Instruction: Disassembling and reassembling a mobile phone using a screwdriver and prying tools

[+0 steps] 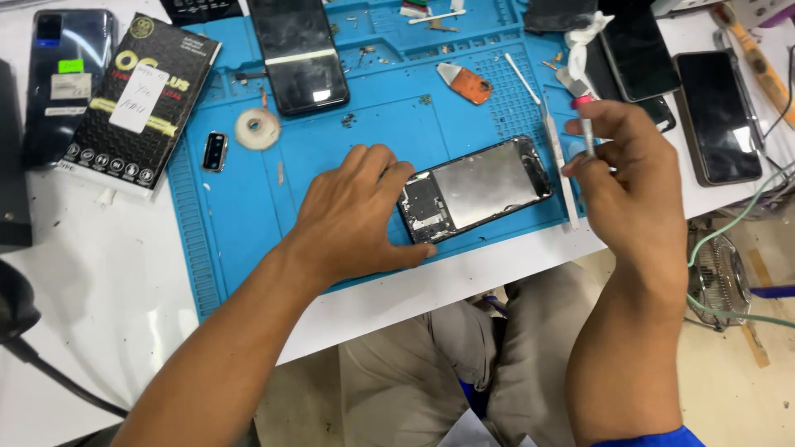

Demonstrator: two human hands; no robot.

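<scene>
Your left hand [358, 217] lay flat and spread on the blue repair mat [232, 215], fingers loose, thumb and fingertips pressed against the near end of the opened phone [476, 189] and pinning it down rather than gripping it. Your right hand [623, 178] was raised just off the phone's far end, closed around a thin tool with a pink collar [585, 124], pinched between thumb and forefinger with the tip pointing up and away. The phone sat between your two hands, its long axis running from lower left to upper right, silver inner plate facing up, circuit board showing at the end under your left fingers. So the left hand was the one in contact; the right hovered beside it, near but apart. A white spudger [556, 157] lay on the mat just beyond the phone, an orange pick [469, 84] farther back, and a roll of tape [257, 128] off to the left.
</scene>
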